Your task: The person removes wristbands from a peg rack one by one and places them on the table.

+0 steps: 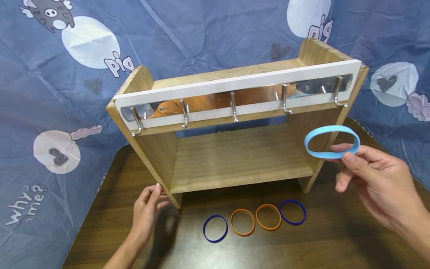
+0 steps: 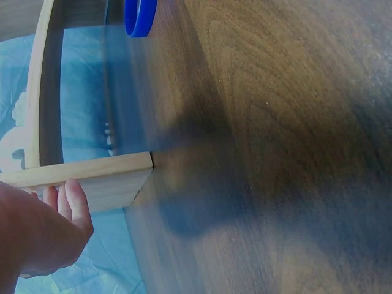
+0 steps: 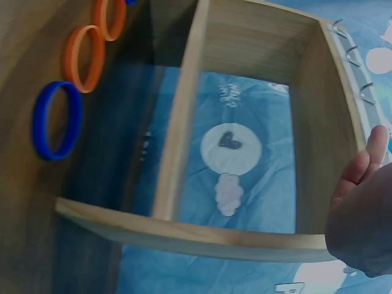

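In the head view my right hand (image 1: 383, 175) pinches a light blue silicone wristband (image 1: 332, 129) between thumb and fingers, in front of the rack's right side. The wooden rack (image 1: 235, 157) has a white-edged metal strip with several silver hooks (image 1: 234, 106) along its top front; the hooks hang bare. My left hand (image 1: 147, 209) holds the lower front edge of the rack's left side panel (image 2: 116, 165). In the right wrist view the right hand (image 3: 361, 202) is at the edge, with the light blue wristband barely showing.
On the brown table (image 1: 255, 254) before the rack lie a dark blue wristband (image 1: 204, 228), an orange wristband (image 1: 231, 220), another orange wristband (image 1: 257, 216) and another dark blue wristband (image 1: 305, 213). A blue printed cloth (image 1: 208, 33) hangs behind the rack.
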Action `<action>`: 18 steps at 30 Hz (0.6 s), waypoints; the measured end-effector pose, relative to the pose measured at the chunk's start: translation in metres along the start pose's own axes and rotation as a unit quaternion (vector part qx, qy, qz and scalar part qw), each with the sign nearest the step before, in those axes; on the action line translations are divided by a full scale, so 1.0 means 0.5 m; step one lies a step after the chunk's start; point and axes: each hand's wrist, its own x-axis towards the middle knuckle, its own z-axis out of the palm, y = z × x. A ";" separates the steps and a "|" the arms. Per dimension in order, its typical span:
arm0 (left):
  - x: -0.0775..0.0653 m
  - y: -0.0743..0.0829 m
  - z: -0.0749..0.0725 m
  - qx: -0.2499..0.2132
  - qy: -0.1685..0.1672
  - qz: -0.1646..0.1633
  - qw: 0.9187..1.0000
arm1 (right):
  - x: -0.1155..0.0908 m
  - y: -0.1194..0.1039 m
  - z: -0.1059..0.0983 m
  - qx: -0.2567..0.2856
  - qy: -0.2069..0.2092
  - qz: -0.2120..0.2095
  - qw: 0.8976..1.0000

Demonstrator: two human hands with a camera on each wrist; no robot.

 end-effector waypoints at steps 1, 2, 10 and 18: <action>0.000 -0.001 0.000 -0.001 0.001 0.000 1.000 | -0.005 0.003 -0.005 -0.020 0.001 0.012 1.000; 0.000 -0.002 0.000 -0.002 0.003 0.001 1.000 | -0.010 0.007 -0.008 -0.048 0.005 0.029 0.998; 0.004 -0.007 0.001 -0.011 0.011 0.006 1.000 | -0.054 0.057 -0.054 -0.214 -0.049 0.201 0.955; 0.004 -0.007 0.002 -0.012 0.006 0.008 1.000 | -0.076 0.085 -0.090 -0.257 -0.098 0.275 0.921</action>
